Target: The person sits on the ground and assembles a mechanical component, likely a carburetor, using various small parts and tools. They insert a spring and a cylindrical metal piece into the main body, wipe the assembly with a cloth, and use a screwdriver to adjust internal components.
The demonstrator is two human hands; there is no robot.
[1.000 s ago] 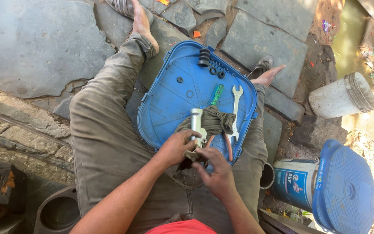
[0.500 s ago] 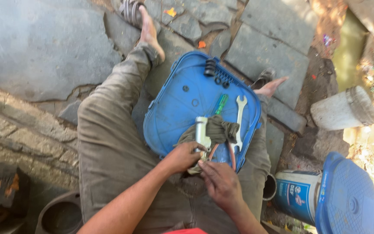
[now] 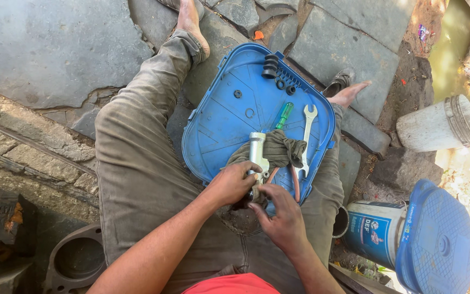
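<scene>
Fingers of the left hand [image 3: 234, 182] wrap a silver metal cylinder [image 3: 257, 152]; right hand [image 3: 279, 215] pinches its lower end. Nearby: white bucket with blue label [image 3: 373, 231].

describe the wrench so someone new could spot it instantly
Find the big blue plastic lid lying across the seated person's lap. Along its right side, beside a bunched olive rag, lies the wrench. It is the only flat, bare silver tool there; the screwdriver next to it has a green handle.

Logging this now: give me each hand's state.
Left hand: closed around the metal cylinder.
Right hand: fingers curled at the cylinder's lower end; grip cannot be told.
</scene>
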